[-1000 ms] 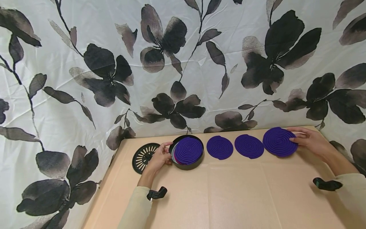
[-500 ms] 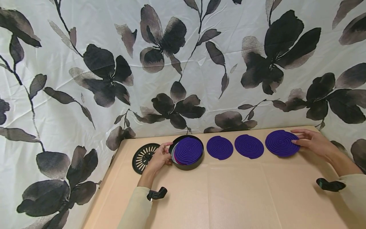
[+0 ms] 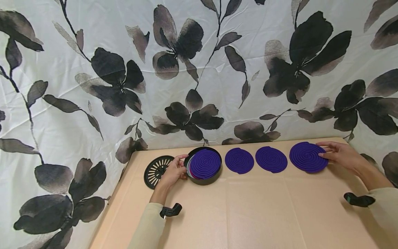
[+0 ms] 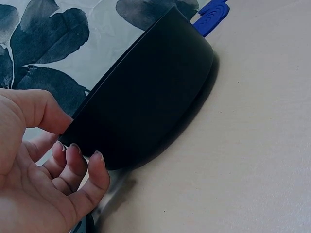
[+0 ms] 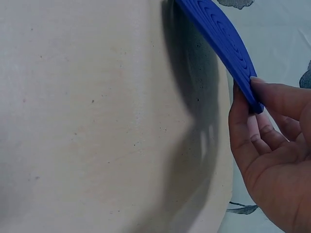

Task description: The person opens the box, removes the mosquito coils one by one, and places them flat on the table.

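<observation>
My left hand (image 3: pixel 174 172) pinches the near-left rim of a round black holder (image 3: pixel 203 181) between thumb and fingers. Inside the holder lies a stack with a purple spiral coaster (image 3: pixel 205 164) on top; edges of other colours peek out at its left. At the right end of the row, my right hand (image 3: pixel 345 157) pinches the edge of another purple spiral coaster (image 3: pixel 308 157), thumb on top and fingers beneath. In the right wrist view this held coaster (image 5: pixel 223 39) is tilted over the table, its shadow falling beside it.
Two purple coasters, one left (image 3: pixel 239 160) and one right (image 3: pixel 271 159), lie flat between holder and held coaster. A slotted black disc (image 3: pixel 153 172) lies left of the holder, partly behind my left hand. A floral cloth (image 3: pixel 236 86) hangs behind the table's back edge.
My right hand has shifted slightly right and down with its coaster, which looks flatter and lower than before. The left hand stays on the holder's rim.
</observation>
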{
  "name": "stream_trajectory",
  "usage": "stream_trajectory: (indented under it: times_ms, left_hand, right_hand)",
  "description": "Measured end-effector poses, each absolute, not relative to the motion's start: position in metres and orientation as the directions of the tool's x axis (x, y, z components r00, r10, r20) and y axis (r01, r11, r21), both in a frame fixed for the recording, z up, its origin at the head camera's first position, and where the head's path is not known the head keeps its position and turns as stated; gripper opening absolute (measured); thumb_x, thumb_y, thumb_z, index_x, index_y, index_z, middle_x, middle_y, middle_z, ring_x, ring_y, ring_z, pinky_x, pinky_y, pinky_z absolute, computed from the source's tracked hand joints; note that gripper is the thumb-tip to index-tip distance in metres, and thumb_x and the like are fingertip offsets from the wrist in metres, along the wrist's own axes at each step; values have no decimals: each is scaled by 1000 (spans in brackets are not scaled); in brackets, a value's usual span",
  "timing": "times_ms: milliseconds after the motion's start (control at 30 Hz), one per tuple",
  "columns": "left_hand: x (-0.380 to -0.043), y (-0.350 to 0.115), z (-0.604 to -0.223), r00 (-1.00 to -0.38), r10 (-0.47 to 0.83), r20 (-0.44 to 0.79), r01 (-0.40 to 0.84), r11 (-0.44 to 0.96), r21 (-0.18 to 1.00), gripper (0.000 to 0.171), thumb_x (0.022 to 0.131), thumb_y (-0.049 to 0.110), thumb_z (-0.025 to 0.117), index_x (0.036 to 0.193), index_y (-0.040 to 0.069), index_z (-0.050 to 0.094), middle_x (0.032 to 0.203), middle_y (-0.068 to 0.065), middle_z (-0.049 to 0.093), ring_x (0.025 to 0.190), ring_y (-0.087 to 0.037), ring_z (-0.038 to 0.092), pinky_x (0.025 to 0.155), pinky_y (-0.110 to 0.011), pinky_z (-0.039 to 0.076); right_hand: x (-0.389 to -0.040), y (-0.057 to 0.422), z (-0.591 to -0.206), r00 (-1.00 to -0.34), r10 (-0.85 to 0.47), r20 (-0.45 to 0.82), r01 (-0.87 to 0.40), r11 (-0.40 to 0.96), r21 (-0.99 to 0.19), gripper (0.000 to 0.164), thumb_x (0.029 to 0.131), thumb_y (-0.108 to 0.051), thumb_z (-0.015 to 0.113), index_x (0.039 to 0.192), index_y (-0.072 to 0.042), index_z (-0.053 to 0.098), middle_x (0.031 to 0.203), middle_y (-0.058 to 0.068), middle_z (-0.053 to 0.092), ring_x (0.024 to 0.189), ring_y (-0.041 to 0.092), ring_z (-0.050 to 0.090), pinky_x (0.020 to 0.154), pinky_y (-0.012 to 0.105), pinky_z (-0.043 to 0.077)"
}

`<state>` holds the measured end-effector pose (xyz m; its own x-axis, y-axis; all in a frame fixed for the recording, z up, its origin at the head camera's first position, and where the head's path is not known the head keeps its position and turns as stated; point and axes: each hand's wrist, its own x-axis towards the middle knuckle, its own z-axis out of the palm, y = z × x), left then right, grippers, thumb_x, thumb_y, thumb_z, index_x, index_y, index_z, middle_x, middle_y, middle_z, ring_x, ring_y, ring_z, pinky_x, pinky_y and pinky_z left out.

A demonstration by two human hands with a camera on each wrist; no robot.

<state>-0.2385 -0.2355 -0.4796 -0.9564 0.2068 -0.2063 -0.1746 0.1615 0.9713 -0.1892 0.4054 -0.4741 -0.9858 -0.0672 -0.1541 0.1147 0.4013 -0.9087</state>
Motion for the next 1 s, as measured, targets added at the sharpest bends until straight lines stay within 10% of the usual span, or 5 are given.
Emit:
stream_trajectory:
  times_ms: [200, 367, 1000]
  left_hand:
    - [-238, -235, -480, -956, 220, -192, -164, 141, 976, 66, 83, -17, 53, 145, 3, 46, 93, -2, 36, 66, -14, 46, 55, -28, 52]
    - [-239, -235, -480, -955, 227, -193, -167, 125, 978, 66, 83, -18, 51, 146, 2, 45, 92, -2, 35, 64, -14, 46, 54, -27, 51]
    - [-235, -238, -477, -951, 241, -194, -162, 145, 976, 65, 85, -16, 52, 146, 3, 45, 94, -3, 33, 66, -14, 44, 56, -29, 51]
  right_hand:
    - [-192, 406, -472, -978, -69, -197, 139, 493, -859, 43, 98, -9, 65, 138, -1, 51, 112, 6, 66, 87, -5, 63, 74, 25, 60]
    - [-192, 405, -469, -968, -69, -240, 153, 596, -788, 61, 100, -12, 61, 147, 15, 33, 140, 41, 37, 90, -15, 50, 79, 26, 59]
    - [-186, 386, -458, -996, -58, -71, 15, 663, -748, 52, 97, -18, 69, 138, 10, 52, 129, 28, 62, 90, -18, 54, 73, 14, 54]
